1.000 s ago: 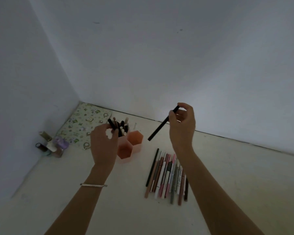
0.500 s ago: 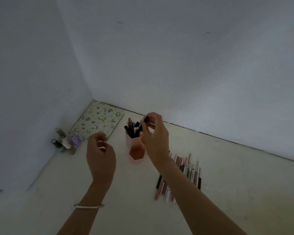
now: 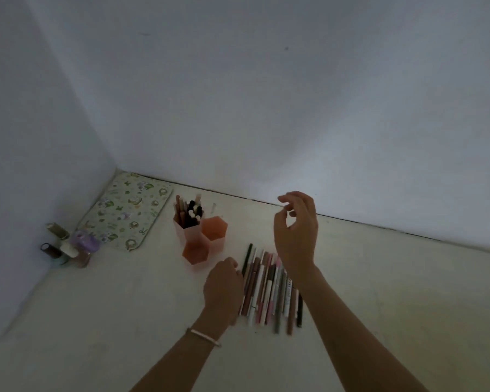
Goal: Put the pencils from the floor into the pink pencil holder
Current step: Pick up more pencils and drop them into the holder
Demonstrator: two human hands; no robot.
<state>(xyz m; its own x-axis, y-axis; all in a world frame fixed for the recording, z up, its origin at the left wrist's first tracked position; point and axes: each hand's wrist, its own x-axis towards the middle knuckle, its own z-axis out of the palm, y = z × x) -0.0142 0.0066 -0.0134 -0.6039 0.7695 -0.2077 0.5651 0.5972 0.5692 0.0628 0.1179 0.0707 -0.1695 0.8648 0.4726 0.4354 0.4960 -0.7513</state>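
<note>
A pink pencil holder (image 3: 213,236) of three hexagonal cups stands on the floor. Its back-left cup holds several pencils (image 3: 188,212); the other two cups look empty. A row of several pencils (image 3: 263,287) lies side by side on the floor to its right. My left hand (image 3: 222,290) is low at the left edge of that row, fingers curled down onto the nearest pencils; whether it grips one is hidden. My right hand (image 3: 296,233) hovers above the row's far end, fingers apart and empty.
A floral patterned board (image 3: 128,212) lies in the corner where the two white walls meet. Several small bottles (image 3: 68,247) stand against the left wall. Bare pale floor stretches to the right and in front.
The black pencil left my right hand and went into the holder; that hand then drew back to the right, empty. My left hand dropped from beside the holder down to the row of pencils.
</note>
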